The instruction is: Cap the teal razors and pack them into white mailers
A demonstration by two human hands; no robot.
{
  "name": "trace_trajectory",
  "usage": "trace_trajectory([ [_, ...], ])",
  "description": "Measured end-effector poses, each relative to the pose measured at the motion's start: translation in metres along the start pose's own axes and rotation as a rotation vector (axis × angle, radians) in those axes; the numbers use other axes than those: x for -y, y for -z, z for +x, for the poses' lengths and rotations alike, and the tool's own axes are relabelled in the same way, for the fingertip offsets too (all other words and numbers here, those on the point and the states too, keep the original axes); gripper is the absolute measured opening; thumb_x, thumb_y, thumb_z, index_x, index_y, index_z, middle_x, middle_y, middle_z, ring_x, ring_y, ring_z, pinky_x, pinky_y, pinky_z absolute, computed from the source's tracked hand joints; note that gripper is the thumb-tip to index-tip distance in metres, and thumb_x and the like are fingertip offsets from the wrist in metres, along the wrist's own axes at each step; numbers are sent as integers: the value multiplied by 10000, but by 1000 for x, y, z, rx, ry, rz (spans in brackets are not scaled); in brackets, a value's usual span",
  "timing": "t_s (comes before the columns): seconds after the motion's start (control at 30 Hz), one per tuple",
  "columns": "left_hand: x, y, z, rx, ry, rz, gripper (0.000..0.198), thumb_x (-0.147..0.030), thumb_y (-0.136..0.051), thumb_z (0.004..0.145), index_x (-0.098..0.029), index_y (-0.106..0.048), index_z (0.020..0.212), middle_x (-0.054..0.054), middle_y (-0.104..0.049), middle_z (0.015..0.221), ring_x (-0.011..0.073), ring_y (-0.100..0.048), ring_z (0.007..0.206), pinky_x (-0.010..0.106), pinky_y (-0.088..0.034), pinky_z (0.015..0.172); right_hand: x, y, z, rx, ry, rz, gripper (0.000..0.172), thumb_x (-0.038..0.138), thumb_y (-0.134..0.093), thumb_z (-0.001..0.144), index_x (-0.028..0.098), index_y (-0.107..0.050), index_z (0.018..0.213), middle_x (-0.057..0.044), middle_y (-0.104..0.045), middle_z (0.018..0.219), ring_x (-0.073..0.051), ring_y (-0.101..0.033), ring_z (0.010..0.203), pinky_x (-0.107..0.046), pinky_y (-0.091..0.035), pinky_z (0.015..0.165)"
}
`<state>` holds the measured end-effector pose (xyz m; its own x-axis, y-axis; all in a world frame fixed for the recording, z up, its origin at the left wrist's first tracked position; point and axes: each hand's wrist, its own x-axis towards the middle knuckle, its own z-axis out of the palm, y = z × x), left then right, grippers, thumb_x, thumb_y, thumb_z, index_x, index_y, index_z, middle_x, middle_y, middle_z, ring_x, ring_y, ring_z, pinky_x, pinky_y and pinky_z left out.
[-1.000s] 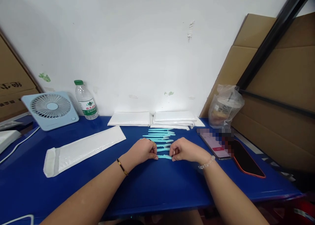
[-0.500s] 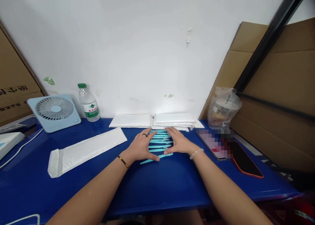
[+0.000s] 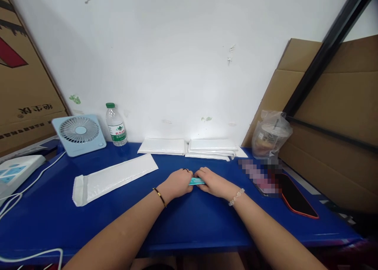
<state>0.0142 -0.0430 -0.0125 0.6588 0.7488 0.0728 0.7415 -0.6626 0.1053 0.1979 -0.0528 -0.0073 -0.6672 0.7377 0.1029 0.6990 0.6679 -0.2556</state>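
Note:
A bunch of thin turquoise sticks (image 3: 197,181) is gathered over the middle of the blue table (image 3: 195,219). My left hand (image 3: 179,182) is closed on its left end, and my right hand (image 3: 213,182) is closed on its right end. Only the short stretch between the hands shows; my fingers hide the rest. Behind the hands, against the wall, lie white padded envelopes (image 3: 162,146) and a stack of similar envelopes (image 3: 212,145). A single long white envelope (image 3: 116,177) lies slanted to the left of my left hand.
At the left stand a light blue fan (image 3: 79,134), a water bottle (image 3: 116,126) and a power strip (image 3: 17,173) with white cables. On the right are a bagged drink cup (image 3: 270,138), two phones, one a black phone (image 3: 299,195), and cardboard (image 3: 333,144).
The turquoise sticks were spread in a row between my open hands. Now they are drawn together in one bunch, with both hands closed round it. The view has shifted slightly.

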Motion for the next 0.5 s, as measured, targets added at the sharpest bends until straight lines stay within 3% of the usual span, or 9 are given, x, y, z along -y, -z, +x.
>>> trace_trajectory([
  [0.1,-11,1,0,9,31,76,220,-257,-559,734,-114,-593,898,136,-633,906,270,-598,842,357,-453,749,11,-3,5,48,-52,-171,214,151,-548,775,113,-530,985,-112,-551,989,-213,-527,919,-324,-435,817],
  [0.23,-16,4,-1,-37,73,106,232,-261,-585,740,-117,-578,922,139,-642,906,274,-617,844,358,-460,739,28,0,7,46,-143,-397,263,213,-546,785,121,-512,1030,-129,-587,995,-261,-569,917,-373,-427,795],
  [0.4,-28,10,-4,-92,180,134,198,-154,-404,850,-109,-538,989,143,-652,863,269,-638,786,366,-455,665,47,9,4,51,-306,-369,277,233,-471,845,145,-461,1107,-126,-650,945,-250,-634,842,-330,-440,714],
  [0.5,-31,18,-12,-104,134,123,242,-165,-397,861,-128,-508,1074,133,-653,886,262,-628,845,392,-434,756,53,9,-2,39,-337,-357,309,245,-474,845,159,-452,1142,-131,-654,961,-258,-641,853,-329,-444,710],
])
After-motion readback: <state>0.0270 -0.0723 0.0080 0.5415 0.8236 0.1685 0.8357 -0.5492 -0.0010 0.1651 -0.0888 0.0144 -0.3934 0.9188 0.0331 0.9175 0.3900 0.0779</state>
